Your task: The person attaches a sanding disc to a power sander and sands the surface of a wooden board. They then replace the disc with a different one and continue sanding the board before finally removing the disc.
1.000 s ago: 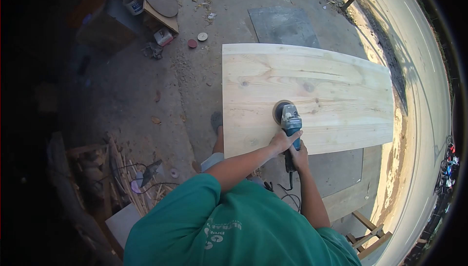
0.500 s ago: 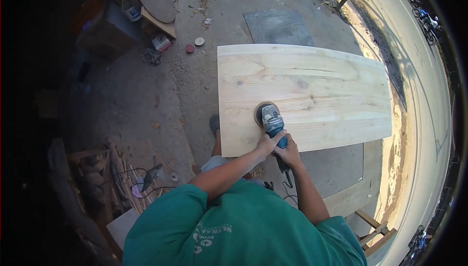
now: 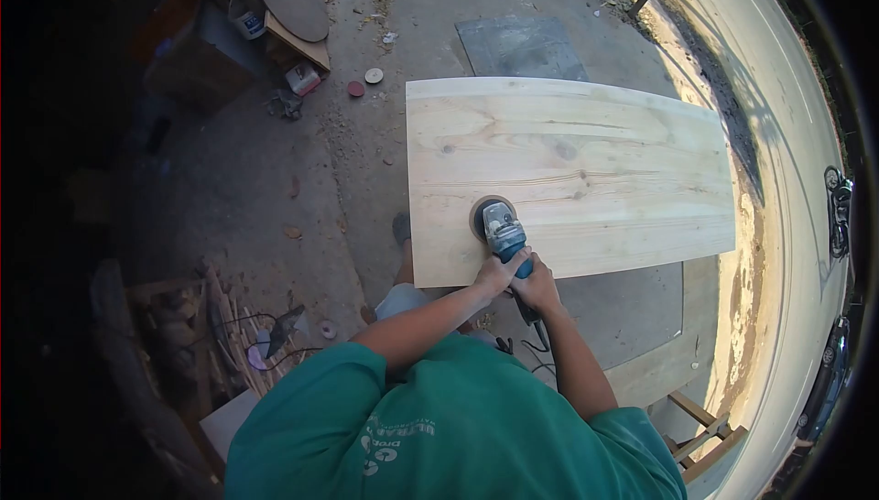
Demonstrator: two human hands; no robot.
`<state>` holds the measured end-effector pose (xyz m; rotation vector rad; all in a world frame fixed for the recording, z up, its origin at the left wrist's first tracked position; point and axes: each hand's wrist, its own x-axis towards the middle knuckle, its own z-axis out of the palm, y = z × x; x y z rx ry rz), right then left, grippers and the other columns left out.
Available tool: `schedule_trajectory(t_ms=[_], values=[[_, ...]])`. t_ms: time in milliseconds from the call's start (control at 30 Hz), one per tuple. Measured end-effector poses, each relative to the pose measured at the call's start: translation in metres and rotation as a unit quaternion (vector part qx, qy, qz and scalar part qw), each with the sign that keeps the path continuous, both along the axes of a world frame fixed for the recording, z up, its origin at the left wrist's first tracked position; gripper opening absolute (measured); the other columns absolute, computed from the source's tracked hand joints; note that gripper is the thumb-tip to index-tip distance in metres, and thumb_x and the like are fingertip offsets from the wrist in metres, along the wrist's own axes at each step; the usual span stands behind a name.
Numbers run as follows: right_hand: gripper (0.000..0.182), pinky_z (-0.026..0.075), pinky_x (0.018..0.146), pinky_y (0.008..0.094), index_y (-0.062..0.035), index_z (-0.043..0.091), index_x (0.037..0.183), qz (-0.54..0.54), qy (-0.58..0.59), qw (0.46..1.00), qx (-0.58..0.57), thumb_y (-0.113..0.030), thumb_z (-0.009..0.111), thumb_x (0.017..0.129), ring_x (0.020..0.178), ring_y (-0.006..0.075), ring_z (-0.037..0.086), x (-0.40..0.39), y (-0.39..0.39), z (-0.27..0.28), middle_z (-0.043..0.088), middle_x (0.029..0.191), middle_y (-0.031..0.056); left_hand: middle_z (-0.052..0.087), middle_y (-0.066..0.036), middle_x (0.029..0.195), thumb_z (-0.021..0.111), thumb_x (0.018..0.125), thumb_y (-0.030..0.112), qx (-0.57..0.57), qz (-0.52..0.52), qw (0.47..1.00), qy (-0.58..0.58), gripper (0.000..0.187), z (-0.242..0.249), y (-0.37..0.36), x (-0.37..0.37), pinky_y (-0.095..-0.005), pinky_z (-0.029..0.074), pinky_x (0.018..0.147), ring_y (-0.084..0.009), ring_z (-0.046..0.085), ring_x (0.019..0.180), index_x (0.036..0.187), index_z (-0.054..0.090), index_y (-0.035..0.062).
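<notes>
A blue and grey angle grinder [image 3: 505,234] with a round sanding disc [image 3: 478,222] rests on a pale wooden panel [image 3: 641,166]. The disc lies against the wood near the panel's left end, close to my side. My left hand [image 3: 497,276] is closed around the left of the grinder's blue body. On the other side, my right hand [image 3: 538,289] wraps the handle end, where a black cord [image 3: 544,340] hangs down. The undersides of my fingers are partly hidden.
Two round discs [image 3: 374,76] lie on the concrete floor left of the panel. Wood scraps [image 3: 243,321] and a dark cable are piled at lower left. A grey sheet [image 3: 522,47] lies beyond the panel. A road [image 3: 787,179] with parked vehicles runs along the right.
The grinder has shifted slightly left and toward me across the panel, with both hands still on it. Different vehicles show on the road at the right.
</notes>
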<state>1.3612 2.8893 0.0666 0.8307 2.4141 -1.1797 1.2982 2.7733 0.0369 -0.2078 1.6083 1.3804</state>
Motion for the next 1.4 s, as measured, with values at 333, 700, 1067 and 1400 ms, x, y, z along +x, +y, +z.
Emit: schedule_trajectory(t_ms=[333,700,1067,1400], values=[[0.066,0.053,0.082,0.0468,0.0031,0.061,0.109,-0.044,0.027,0.999,-0.01,-0.048,0.076,0.07,0.092,0.0425,0.069,0.019,0.014,0.006,0.069,0.096,0.0285,0.07,-0.02,0.099,0.065,0.079,0.072,0.02,-0.038,0.999,-0.008,0.084,-0.003,0.021,0.016,-0.0363,0.06,0.05,-0.029,0.072,0.076,0.117,0.063,-0.0031],[0.063,0.052,0.08,0.0484,0.0013,0.06,0.111,0.289,-0.026,0.957,0.011,-0.043,0.076,0.069,0.088,0.0455,0.068,-0.061,-0.021,0.008,0.069,0.093,0.0289,0.069,-0.018,0.098,0.064,0.083,0.07,0.008,0.258,0.966,0.001,0.085,-0.004,-0.038,0.023,-0.0332,0.063,0.056,-0.0254,0.073,0.079,0.123,0.054,-0.0049],[0.066,0.053,0.08,0.0465,0.0032,0.061,0.111,0.487,-0.044,0.873,0.006,-0.046,0.076,0.07,0.09,0.0432,0.069,-0.108,-0.029,0.004,0.07,0.093,0.0293,0.066,-0.02,0.109,0.063,0.083,0.07,0.043,0.515,0.856,0.003,0.086,0.0,-0.014,0.031,-0.0335,0.064,0.059,-0.027,0.073,0.085,0.128,0.051,-0.002],[0.068,0.057,0.071,0.0392,0.0068,0.063,0.107,0.426,-0.027,0.903,-0.042,-0.048,0.077,0.07,0.077,0.0304,0.073,-0.172,-0.008,0.001,0.072,0.087,0.022,0.067,-0.019,0.104,0.068,0.079,0.07,0.036,0.439,0.898,-0.022,0.085,-0.009,-0.007,-0.056,-0.0373,0.065,0.063,-0.0269,0.073,0.088,0.123,0.056,-0.0024]])
